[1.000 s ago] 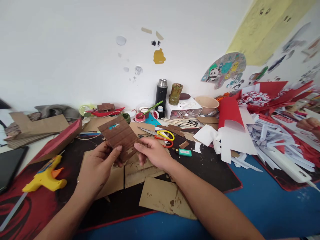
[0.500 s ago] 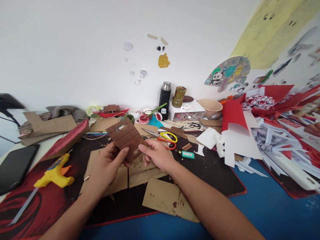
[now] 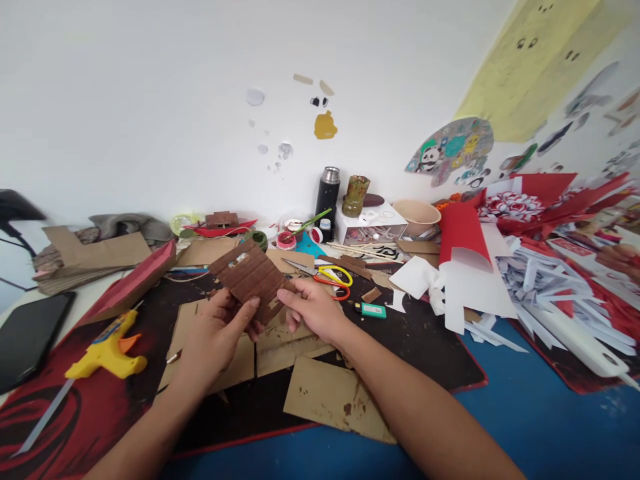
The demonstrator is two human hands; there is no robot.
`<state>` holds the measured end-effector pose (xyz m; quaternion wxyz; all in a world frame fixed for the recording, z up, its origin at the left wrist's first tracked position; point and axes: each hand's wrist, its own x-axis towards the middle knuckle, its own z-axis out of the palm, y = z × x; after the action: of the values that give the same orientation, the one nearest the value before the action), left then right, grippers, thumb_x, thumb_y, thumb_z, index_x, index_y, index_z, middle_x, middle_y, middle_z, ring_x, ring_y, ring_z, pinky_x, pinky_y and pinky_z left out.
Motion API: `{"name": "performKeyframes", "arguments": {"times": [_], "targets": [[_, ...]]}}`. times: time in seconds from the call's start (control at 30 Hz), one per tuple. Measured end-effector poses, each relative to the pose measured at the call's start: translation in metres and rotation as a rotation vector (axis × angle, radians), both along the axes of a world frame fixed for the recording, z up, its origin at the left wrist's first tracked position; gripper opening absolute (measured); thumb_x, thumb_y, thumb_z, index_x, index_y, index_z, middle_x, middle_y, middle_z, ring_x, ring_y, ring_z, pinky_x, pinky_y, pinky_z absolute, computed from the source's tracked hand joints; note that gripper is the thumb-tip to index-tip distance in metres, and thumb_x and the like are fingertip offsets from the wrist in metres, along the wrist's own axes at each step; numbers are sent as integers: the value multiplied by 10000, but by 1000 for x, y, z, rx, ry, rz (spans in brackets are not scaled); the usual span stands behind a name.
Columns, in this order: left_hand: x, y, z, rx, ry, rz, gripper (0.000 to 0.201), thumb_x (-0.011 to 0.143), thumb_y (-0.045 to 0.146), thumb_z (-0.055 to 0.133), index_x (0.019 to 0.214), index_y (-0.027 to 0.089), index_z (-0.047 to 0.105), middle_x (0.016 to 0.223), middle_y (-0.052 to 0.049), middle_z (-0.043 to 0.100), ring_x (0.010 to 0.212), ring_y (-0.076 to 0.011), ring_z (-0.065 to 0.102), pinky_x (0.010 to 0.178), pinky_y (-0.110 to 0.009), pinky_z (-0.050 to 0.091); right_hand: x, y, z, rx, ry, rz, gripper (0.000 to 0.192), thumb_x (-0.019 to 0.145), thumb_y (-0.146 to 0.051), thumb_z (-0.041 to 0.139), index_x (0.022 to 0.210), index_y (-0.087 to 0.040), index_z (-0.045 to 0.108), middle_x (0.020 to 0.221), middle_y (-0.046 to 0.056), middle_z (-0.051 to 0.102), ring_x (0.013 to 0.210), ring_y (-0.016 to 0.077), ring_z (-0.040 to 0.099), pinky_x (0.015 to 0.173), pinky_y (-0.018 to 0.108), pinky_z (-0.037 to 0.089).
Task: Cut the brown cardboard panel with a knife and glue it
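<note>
Fingers of both hands pinch a brown corrugated cardboard panel (image 3: 249, 276) with a small cut-out window, held tilted above the desk: the left hand (image 3: 215, 339) grips its lower edge with thumb on the face, and the right hand (image 3: 313, 309) holds its lower right corner. Beneath them lie flat tan cardboard pieces (image 3: 336, 399) on a dark cutting mat (image 3: 425, 347). Just beyond the right hand sit scissors (image 3: 327, 276) with yellow and orange handles and a green lighter (image 3: 373, 310). A yellow glue gun (image 3: 106, 355) lies well to the left, and a black flask (image 3: 327, 193) stands near the wall
</note>
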<state>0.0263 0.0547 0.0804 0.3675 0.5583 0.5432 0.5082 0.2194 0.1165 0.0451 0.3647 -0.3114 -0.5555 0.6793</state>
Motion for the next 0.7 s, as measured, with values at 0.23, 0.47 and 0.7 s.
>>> {"name": "performKeyframes", "arguments": {"times": [0.23, 0.47, 0.7], "targets": [[-1, 0, 1, 2, 3, 3, 431, 895, 641, 781, 959, 220, 710, 630, -18, 758, 483, -207, 674, 489, -317, 556, 1, 0, 2, -17, 3, 9, 564, 868, -738, 849, 1046, -235, 668, 527, -132, 523, 461, 135, 578, 522, 263, 400], [3, -5, -7, 8, 13, -67, 469, 937, 684, 729, 1050, 229, 736, 661, -5, 720, 525, -201, 666, 480, -313, 560, 4, 4, 4, -43, 74, -78, 578, 837, -762, 873, 949, -241, 649, 540, -122, 503, 450, 131, 551, 512, 278, 408], [-1, -5, -15, -8, 93, -39, 485, 976, 647, 686, 1193, 220, 765, 781, -21, 741, 591, -173, 654, 515, -290, 537, 8, 11, 7, -92, 179, -187, 625, 775, -770, 923, 850, -240, 600, 518, -125, 452, 424, 101, 484, 486, 268, 338]]}}
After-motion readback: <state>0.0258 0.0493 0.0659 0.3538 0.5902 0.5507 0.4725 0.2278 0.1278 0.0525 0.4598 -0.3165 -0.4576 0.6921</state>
